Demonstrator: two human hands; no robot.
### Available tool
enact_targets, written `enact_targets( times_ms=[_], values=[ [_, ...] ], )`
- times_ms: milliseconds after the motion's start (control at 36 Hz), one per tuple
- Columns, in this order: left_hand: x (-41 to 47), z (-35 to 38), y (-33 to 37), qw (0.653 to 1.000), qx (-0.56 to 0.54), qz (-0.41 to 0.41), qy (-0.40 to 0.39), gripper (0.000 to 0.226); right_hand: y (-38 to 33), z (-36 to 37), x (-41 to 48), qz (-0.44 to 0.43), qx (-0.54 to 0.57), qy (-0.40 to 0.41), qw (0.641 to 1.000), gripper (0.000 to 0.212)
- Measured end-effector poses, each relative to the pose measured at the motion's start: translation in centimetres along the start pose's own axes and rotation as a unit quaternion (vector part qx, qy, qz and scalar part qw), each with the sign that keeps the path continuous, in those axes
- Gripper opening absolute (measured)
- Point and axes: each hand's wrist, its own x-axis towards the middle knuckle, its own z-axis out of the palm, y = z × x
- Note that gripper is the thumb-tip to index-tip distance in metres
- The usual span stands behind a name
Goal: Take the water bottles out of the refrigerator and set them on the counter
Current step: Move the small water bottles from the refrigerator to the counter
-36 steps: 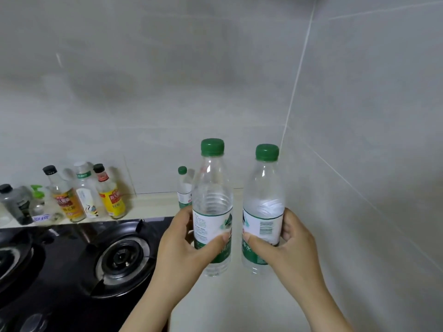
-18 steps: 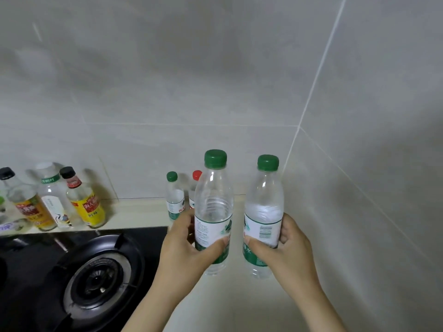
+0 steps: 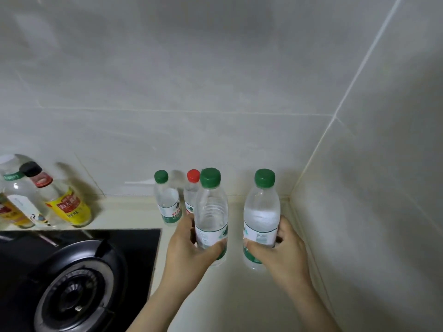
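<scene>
Left hand (image 3: 189,250) wraps left bottle (image 3: 211,212), right hand (image 3: 284,251) wraps right bottle (image 3: 262,214) at its 3 o'clock; both upright, counter (image 3: 235,298) contact unclear.

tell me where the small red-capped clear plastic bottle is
Head view, centre: the small red-capped clear plastic bottle stands at the back of the cream counter, right of a small green-capped bottle, partly hidden behind the larger bottle the left hand grips.

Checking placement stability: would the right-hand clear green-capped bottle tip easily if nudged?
Probably tippy: the clear green-capped plastic bottle in the right hand is tall and narrow. It looks nearly full, so likely heavy. Its fogged wall may be slippery.
</scene>
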Motion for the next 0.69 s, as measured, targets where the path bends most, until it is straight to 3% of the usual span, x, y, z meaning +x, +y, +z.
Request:
enact_targets(
  times_ms=[528, 694],
  values=[
    [7.0, 7.0, -8.3, 0.997, 0.014, -0.064, 0.026, 0.056, 8.2, 3.0, 7.6, 0.005, -0.071, 0.018, 0.997, 0.052],
    [8.2, 8.8, -9.2, 0.998, 0.011, -0.034, 0.052, 0.058, 9.6, 3.4, 9.0, 0.025, -0.075, 0.023, 0.997, 0.052]
  ],
)
